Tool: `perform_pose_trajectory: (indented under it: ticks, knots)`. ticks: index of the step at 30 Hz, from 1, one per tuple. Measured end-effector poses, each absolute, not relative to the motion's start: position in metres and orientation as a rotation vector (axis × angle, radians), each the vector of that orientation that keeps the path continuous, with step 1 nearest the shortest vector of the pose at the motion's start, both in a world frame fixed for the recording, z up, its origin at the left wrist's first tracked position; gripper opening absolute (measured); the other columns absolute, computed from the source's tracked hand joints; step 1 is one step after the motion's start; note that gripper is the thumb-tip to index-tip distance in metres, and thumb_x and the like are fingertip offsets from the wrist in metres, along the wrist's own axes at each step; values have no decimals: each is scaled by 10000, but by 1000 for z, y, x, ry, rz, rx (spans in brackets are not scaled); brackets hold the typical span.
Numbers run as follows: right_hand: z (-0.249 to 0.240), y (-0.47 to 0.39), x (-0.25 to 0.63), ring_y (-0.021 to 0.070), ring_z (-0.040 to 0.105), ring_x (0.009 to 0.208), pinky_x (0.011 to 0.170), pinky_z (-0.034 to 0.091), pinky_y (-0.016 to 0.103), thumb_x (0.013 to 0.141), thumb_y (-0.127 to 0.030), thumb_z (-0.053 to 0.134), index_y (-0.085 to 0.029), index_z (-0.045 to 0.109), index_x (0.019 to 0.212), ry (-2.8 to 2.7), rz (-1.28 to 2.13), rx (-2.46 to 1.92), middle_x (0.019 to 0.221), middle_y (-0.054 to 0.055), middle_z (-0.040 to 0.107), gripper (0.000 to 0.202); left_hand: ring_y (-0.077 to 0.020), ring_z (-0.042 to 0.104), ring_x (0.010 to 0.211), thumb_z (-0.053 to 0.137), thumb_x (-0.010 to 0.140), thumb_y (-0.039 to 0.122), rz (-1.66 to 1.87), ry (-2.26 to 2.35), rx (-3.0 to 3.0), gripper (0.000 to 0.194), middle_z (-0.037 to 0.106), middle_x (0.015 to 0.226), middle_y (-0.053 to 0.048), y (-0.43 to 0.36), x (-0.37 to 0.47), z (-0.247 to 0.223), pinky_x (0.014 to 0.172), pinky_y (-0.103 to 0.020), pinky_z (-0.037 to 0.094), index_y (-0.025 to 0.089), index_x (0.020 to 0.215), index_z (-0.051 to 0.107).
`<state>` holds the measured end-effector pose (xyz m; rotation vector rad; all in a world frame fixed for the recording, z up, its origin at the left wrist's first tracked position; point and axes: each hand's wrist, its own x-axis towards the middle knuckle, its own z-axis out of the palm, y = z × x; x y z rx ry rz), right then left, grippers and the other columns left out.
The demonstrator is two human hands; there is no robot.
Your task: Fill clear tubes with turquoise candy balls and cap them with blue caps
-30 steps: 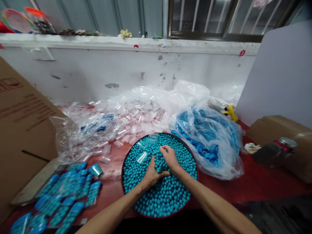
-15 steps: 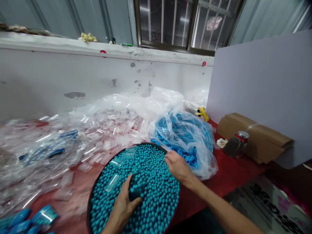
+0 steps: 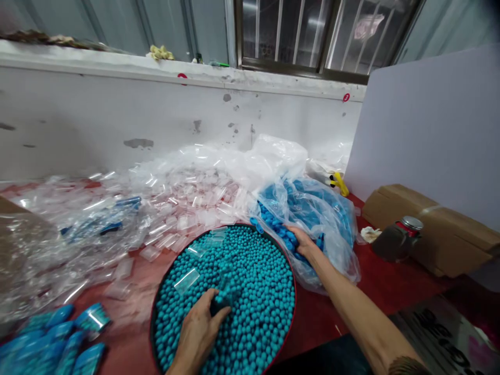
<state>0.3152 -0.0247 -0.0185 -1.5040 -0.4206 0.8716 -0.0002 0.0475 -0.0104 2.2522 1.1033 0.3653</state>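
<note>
My left hand [image 3: 201, 325] is over the round tray [image 3: 295, 307] of teal beads [image 3: 253, 281]. Its thumb and fingers curl round a clear container [image 3: 228, 286] with teal beads in it. My right hand [image 3: 300, 239] reaches into the clear plastic bag [image 3: 332, 213], among small blue parts [image 3: 275, 221]; its fingertips are partly hidden there, and what they hold, if anything, cannot be made out. Empty clear tubes, one of them a clear piece [image 3: 186, 281], lie on the beads near the tray's left side.
Many clear tubes [image 3: 167, 239] spread over the red table [image 3: 133, 323] behind and left of the tray. Filled blue-ended packs [image 3: 58, 338] lie front left. At right are a jar [image 3: 398, 239], a brown cardboard bundle [image 3: 441, 224] and yellow-handled scissors [image 3: 339, 183].
My right hand has moved from the tray's right edge into the bag of blue parts. My left hand stays over the beads with the container. The whole view has shifted slightly.
</note>
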Motion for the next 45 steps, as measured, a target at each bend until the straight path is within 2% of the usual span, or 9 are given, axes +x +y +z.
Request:
perform_pose_trajectory:
  ticks: [3, 8, 10, 16, 22, 28, 34, 40, 45]
  knots:
    - [-14, -18, 307, 125, 576, 549, 528, 478, 241, 683, -364, 534, -185, 606, 808, -512, 783, -1546, 635, 3, 635, 230, -179, 558, 662, 502, 672, 355, 328, 1097, 2146, 222, 583, 686, 22, 43, 0, -2, 643, -264, 411, 218, 848, 512]
    - [-2, -8, 286, 181, 562, 839, 804, 420, 303, 629, -284, 603, -234, 642, 757, -784, 599, -1660, 820, -18, 646, 143, -137, 479, 554, 494, 677, 344, 328, 1081, 2098, 170, 474, 562, 55, 37, 0, 2, 570, -226, 356, 204, 773, 489]
    - [3, -2, 275, 211, 551, 879, 847, 382, 334, 637, -269, 600, -253, 661, 775, -1044, 499, -1768, 854, -16, 650, 152, -129, 460, 545, 501, 670, 339, 319, 1085, 2087, 169, 453, 552, 60, 37, 0, 1, 559, -218, 341, 202, 767, 483]
    - [24, -4, 260, 186, 583, 759, 736, 426, 302, 728, -276, 494, -227, 622, 1000, -1434, 457, -1791, 858, 0, 653, 304, -120, 459, 573, 514, 653, 324, 416, 1040, 2064, 156, 481, 598, 54, 38, -4, -3, 562, -209, 343, 195, 739, 492]
    - [40, -51, 237, 197, 571, 824, 742, 397, 292, 807, -283, 418, -228, 628, 885, -1454, 82, -2197, 882, 44, 643, 231, -144, 510, 668, 501, 679, 306, 511, 1072, 2121, 136, 530, 685, 21, 35, -9, 0, 631, -239, 381, 195, 753, 476]
    - [31, -42, 194, 191, 572, 832, 670, 411, 270, 827, -263, 416, -201, 549, 956, -1852, 102, -2512, 912, 67, 596, 195, -130, 508, 608, 462, 719, 291, 585, 999, 2055, 128, 520, 647, 33, 23, -5, 8, 592, -229, 372, 199, 806, 479]
    - [10, -10, 190, 176, 594, 727, 573, 415, 259, 837, -103, 293, -175, 517, 965, -1934, 35, -2672, 973, 103, 546, 268, -112, 455, 574, 481, 703, 246, 504, 916, 1920, 87, 451, 610, 49, 11, 1, 11, 571, -215, 343, 191, 768, 461]
    - [9, -41, 205, 165, 558, 921, 764, 401, 245, 832, -202, 352, -201, 501, 1084, -1855, 278, -2329, 1008, 57, 594, 292, -115, 460, 629, 473, 724, 252, 549, 846, 1743, 172, 478, 668, 42, 17, -1, 0, 615, -217, 360, 187, 883, 471]
    - [10, -47, 202, 193, 548, 966, 798, 390, 277, 845, -290, 351, -188, 450, 1169, -1828, 392, -2365, 1068, 85, 588, 354, -134, 499, 740, 463, 742, 256, 555, 786, 1609, 257, 542, 813, 4, 23, -2, -7, 703, -240, 396, 178, 987, 471]
